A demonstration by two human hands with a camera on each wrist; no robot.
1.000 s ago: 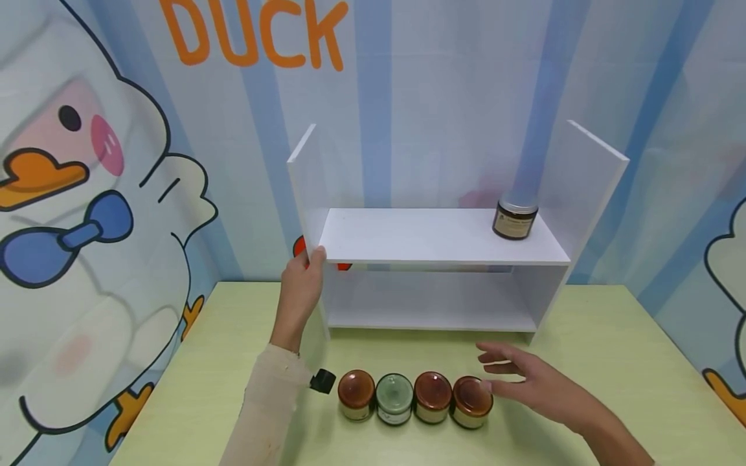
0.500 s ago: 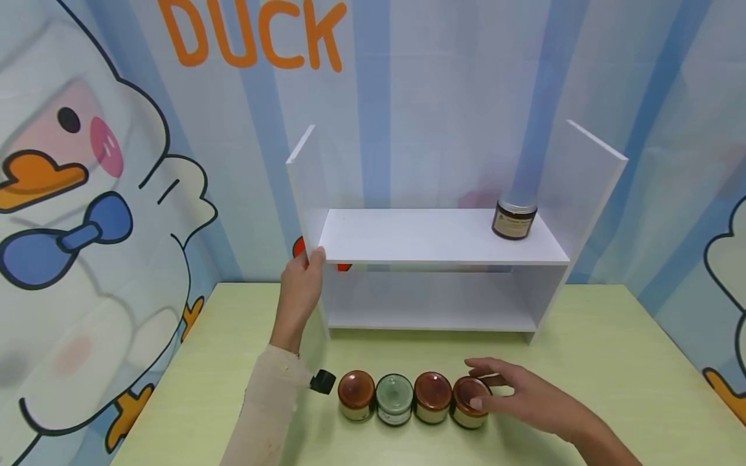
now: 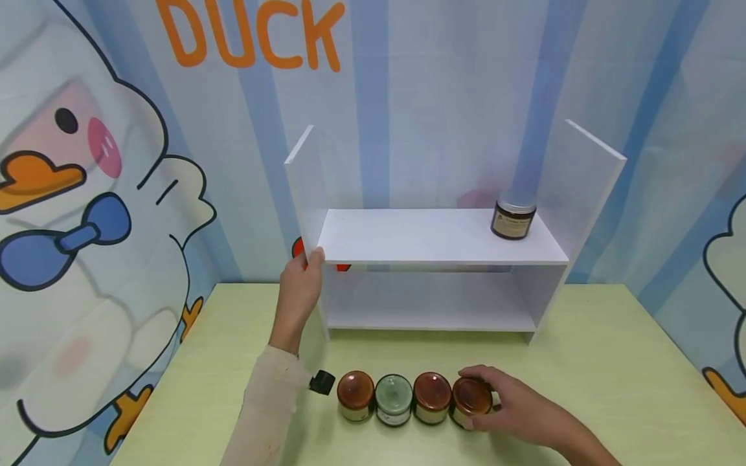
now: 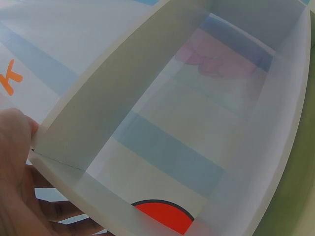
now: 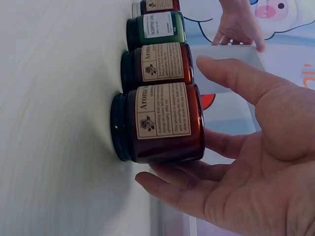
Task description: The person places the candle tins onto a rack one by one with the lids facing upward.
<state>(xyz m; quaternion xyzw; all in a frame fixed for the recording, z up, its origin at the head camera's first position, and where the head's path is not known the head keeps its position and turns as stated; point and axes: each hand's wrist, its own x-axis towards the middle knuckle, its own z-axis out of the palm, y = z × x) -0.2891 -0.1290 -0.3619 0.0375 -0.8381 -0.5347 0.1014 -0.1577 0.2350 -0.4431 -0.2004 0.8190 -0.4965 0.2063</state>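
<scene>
1. The right hand (image 3: 513, 408) curls around the amber glass candle jar with a cream paper label (image 3: 471, 402). In the right wrist view the thumb lies over one side of that jar (image 5: 160, 123) and the fingers (image 5: 197, 194) wrap under the other, with the palm close to the glass. The jar stands on the pale green bench (image 3: 612, 362).
2. That amber jar is the right end of a row of 4 jars in front of the white two-tier open shelf unit (image 3: 431, 239). Touching it on the left is a second amber glass jar (image 3: 432, 397), then a green glass jar with a white label (image 3: 393, 399), then a third amber glass jar (image 3: 355, 395) at the left end.
3. Just left of the row, near the sleeve of the left arm, lies a small black cap-like object (image 3: 322, 382); what it is cannot be told.
4. The left hand (image 3: 300, 288) grips the front left corner of the shelf unit, thumb at the edge of the upper board. The left wrist view shows the thumb (image 4: 15, 142) pressed against the shelf unit's (image 4: 147, 98) corner, with fingers curled behind the side panel.
5. On the upper board of the shelf unit, at its right end beside the side panel, stands a dark brown jar with a silver lid (image 3: 514, 218).
6. Behind the shelf unit hangs a blue striped backdrop with a cartoon duck (image 3: 87, 194).
</scene>
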